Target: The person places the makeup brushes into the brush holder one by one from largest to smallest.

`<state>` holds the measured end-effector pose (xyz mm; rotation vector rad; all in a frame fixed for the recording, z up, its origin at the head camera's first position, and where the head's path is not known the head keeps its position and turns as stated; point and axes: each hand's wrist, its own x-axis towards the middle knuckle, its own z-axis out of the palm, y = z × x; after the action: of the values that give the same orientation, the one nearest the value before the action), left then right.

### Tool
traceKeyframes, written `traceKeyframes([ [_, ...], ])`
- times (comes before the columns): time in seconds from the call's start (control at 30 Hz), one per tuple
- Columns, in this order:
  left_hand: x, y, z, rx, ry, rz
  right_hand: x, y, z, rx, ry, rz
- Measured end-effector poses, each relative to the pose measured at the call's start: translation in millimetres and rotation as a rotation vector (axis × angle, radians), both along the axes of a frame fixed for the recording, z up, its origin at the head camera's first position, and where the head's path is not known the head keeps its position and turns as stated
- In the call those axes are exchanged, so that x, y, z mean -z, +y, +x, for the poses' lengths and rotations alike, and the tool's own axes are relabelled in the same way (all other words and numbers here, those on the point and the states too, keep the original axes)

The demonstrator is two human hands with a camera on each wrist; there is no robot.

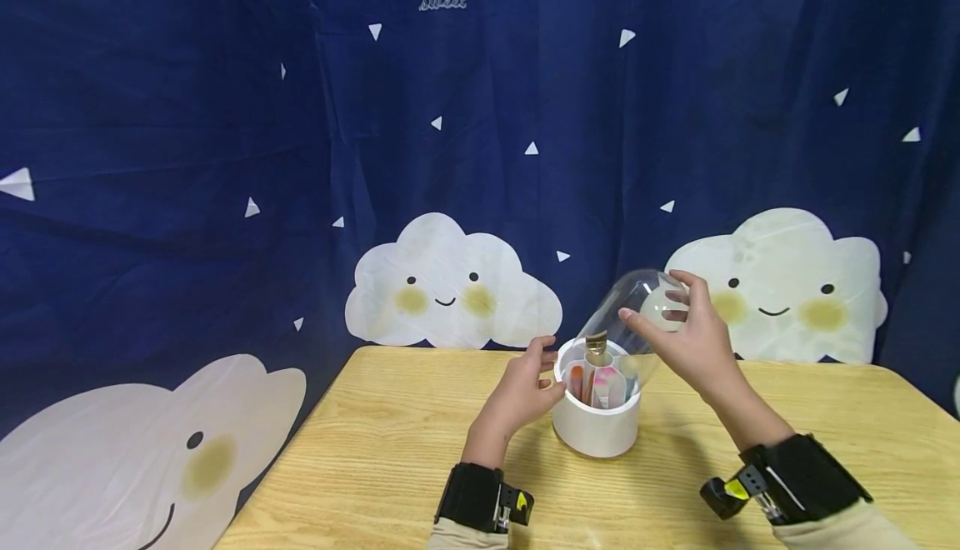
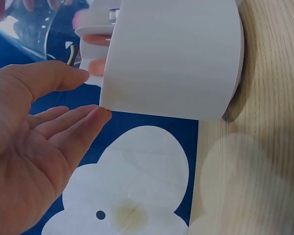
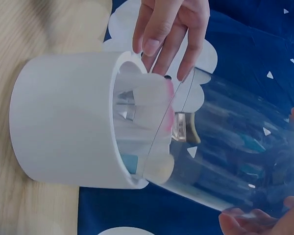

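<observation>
A white round makeup brush holder point(image 1: 596, 432) stands upright on the table. Several brushes rise from it, among them a dark-tipped one with a shiny gold ferrule point(image 1: 596, 350) and some pale, pink-edged ones point(image 3: 157, 100). My right hand point(image 1: 697, 342) grips a clear dome cover point(image 1: 626, 296) near its rounded end, fingers and thumb spread around it. Tilted toward the right, the cover has its open end over the brushes at the holder's mouth. To the left, my left hand point(image 1: 521, 387) has loosely extended fingers at the rim; in the left wrist view its fingertips point(image 2: 100, 113) appear to touch the holder's wall.
The light wooden table point(image 1: 397, 442) extends to both sides of the holder. Behind it hangs a dark blue curtain point(image 1: 465, 167) with white triangles and smiling clouds. Black straps with small cameras point(image 1: 480, 500) sit on both wrists.
</observation>
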<state>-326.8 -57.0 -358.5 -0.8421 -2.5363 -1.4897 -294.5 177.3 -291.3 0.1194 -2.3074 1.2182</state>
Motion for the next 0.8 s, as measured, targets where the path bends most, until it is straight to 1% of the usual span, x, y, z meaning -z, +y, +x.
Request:
traceKeyframes([
  [0.17, 1.5, 0.0, 0.2, 0.012, 0.003, -0.005, -0.6, -9.4, 0.1, 0.017, 0.057, 0.080],
  [0.3, 3.0, 0.0, -0.4, 0.016, 0.018, -0.017, -0.3, -16.8, 0.1, 0.034, 0.089, 0.155],
  [0.43, 3.5, -0.5, -0.7, 0.017, 0.029, -0.027, -0.1, -22.5, -1.5, 0.027, 0.110, 0.191],
  [0.57, 3.6, -0.9, -1.0, 0.016, 0.021, -0.031, 0.2, -27.3, -3.7, 0.016, 0.111, 0.206],
  [0.8, 3.4, -0.8, -1.3, 0.018, 0.012, -0.036, 2.9, -32.3, -8.2, 0.002, 0.067, 0.227],
])
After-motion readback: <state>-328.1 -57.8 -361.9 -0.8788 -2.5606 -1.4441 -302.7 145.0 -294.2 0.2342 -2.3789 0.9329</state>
